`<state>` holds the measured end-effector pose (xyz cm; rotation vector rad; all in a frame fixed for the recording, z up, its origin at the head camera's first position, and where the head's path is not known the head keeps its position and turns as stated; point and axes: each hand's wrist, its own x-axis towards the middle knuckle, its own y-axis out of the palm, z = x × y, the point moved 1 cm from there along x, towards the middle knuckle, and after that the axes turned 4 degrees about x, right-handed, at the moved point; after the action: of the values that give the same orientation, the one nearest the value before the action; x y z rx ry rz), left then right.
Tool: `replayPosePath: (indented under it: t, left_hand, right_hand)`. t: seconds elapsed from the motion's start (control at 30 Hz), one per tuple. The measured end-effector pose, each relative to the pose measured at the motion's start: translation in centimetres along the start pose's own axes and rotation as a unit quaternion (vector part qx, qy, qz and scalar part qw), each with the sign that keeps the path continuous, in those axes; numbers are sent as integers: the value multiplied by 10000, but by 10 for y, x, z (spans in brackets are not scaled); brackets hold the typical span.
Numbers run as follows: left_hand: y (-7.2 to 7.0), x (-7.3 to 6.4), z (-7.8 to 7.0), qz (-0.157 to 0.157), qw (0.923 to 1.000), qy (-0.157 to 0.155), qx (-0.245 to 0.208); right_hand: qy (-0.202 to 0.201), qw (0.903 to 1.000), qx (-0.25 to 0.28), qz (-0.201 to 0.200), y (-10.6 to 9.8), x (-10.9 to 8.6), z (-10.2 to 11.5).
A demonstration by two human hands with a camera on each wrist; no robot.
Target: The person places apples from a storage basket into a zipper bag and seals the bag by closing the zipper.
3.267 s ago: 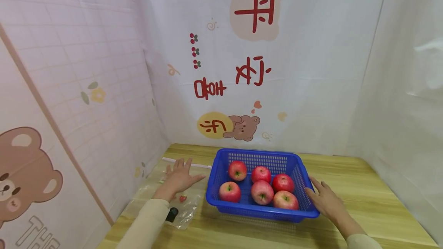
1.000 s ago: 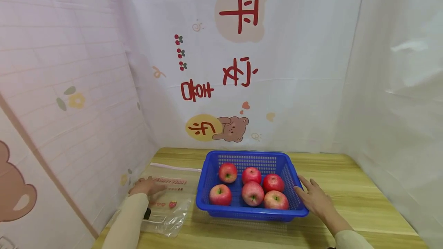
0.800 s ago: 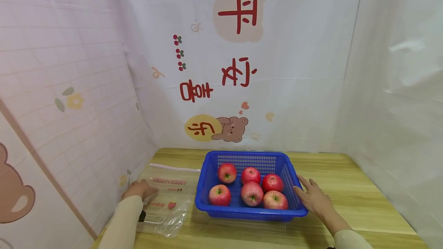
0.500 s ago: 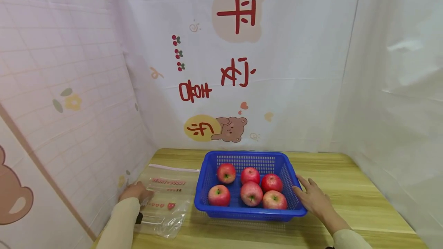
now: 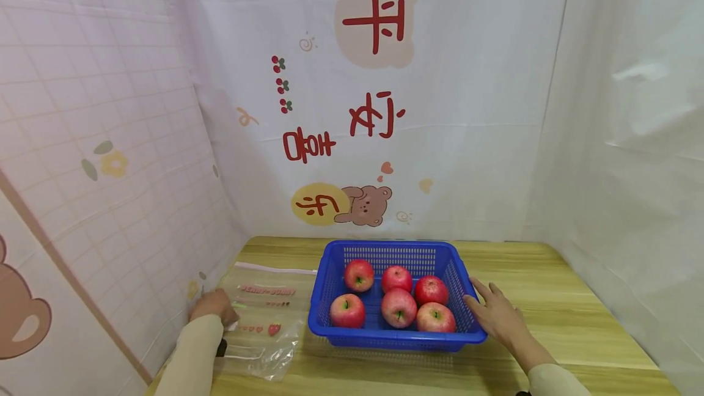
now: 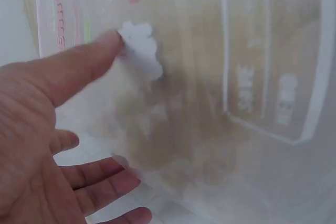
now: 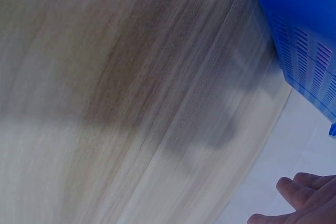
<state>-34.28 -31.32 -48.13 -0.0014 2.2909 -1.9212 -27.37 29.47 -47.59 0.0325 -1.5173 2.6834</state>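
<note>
In the head view, my left hand [image 5: 213, 305] is at the left edge of a clear zip bag [image 5: 261, 295] lying on the table. The left wrist view shows the thumb [image 6: 86, 64] touching the printed plastic beside a white patch, with the other fingers spread apart below it at the bag's edge. My right hand [image 5: 502, 318] is at the right side of a blue plastic basket [image 5: 396, 340], fingers extended by its rim; exact contact is unclear. Inside the basket lie several red apples [image 5: 398, 308].
Wood-grain table [image 5: 572, 322] carries the bag on the left and the basket in the middle. Printed white cloth [image 5: 467, 109] hangs behind, with side sheets at left and right.
My left hand has moved from over the bag's middle to its left edge, and the plastic has shifted slightly. The right hand stays by the basket. The head view has turned slightly right.
</note>
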Motion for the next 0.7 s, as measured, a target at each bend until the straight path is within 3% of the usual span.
replayPosePath:
  t: [0.17, 0.5, 0.7]
  left_hand:
    - [-2, 3, 2, -354, 9994, -7, 43]
    - [-17, 9, -1, 22, 9977, 87, -666]
    - [-20, 13, -1, -141, 9948, 199, -991]
  right_hand:
    - [9, 10000, 12, 5, 0, 0, 1]
    - [-38, 10000, -11, 15, 0, 0, 0]
    - [-48, 10000, -13, 19, 0, 1, 0]
